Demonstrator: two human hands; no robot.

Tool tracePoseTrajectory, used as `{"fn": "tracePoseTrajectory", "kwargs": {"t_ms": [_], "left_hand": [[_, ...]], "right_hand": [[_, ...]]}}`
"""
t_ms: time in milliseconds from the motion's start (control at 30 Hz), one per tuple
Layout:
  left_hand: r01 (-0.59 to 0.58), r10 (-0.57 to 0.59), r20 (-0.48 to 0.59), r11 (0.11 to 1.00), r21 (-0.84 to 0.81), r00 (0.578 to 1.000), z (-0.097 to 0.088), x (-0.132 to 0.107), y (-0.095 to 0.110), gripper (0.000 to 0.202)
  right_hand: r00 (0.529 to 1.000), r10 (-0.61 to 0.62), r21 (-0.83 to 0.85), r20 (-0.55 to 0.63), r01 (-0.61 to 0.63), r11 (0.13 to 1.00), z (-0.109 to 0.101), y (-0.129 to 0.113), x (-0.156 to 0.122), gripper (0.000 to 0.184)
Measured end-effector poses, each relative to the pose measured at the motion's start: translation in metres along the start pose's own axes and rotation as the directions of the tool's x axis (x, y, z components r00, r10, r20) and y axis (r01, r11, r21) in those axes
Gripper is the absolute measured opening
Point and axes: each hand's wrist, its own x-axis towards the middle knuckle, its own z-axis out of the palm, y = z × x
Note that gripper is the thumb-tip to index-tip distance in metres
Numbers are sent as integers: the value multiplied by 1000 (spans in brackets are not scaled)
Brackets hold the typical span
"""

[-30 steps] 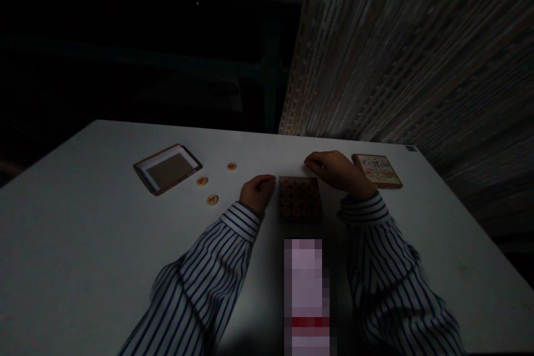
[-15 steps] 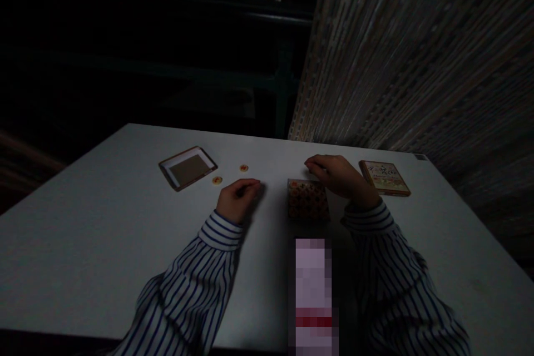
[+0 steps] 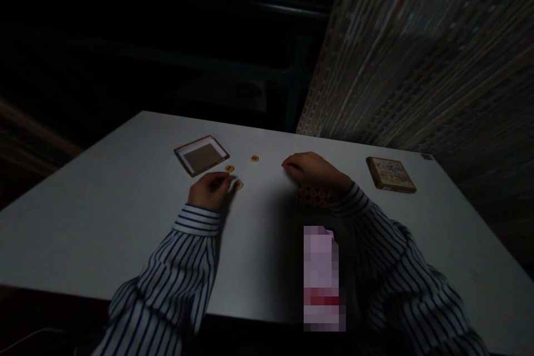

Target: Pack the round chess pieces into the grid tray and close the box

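Note:
My left hand (image 3: 209, 189) is closed in a pinch above the white table, its fingertips right beside a round wooden Chinese chess piece (image 3: 239, 184). I cannot tell whether they touch it or what they hold. Two more pieces with red marks lie farther back, one piece (image 3: 229, 168) near the left fingers and another piece (image 3: 255, 158) to its right. My right hand (image 3: 315, 169) reaches over a box of stacked chess pieces (image 3: 314, 198) and partly covers it. Its fingers are curled together left of the box, and anything inside them is hidden.
An open, shallow box lid (image 3: 202, 156) lies at the back left of the white table (image 3: 258, 267). A printed flat box (image 3: 391, 174) is at the right. A pixelated pink object (image 3: 321, 278) shows at the front. String curtains (image 3: 396, 55) hang behind. The light is dim.
My left hand has moved left, and a third chess piece now shows beside its fingertips. My right hand has moved left across the box of pieces. The view has shifted slightly.

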Motion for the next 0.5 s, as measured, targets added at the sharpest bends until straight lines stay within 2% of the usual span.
{"fn": "tracePoseTrajectory", "kwargs": {"t_ms": [167, 500], "left_hand": [[-103, 92, 76, 984, 147, 993, 5, -2, -10, 34], [-252, 222, 174, 953, 169, 959, 15, -6, -27, 38]], "right_hand": [[996, -68, -17, 59, 69, 997, 6, -8, 21, 32], [976, -124, 1, 180, 126, 992, 23, -18, 60, 31]]}}
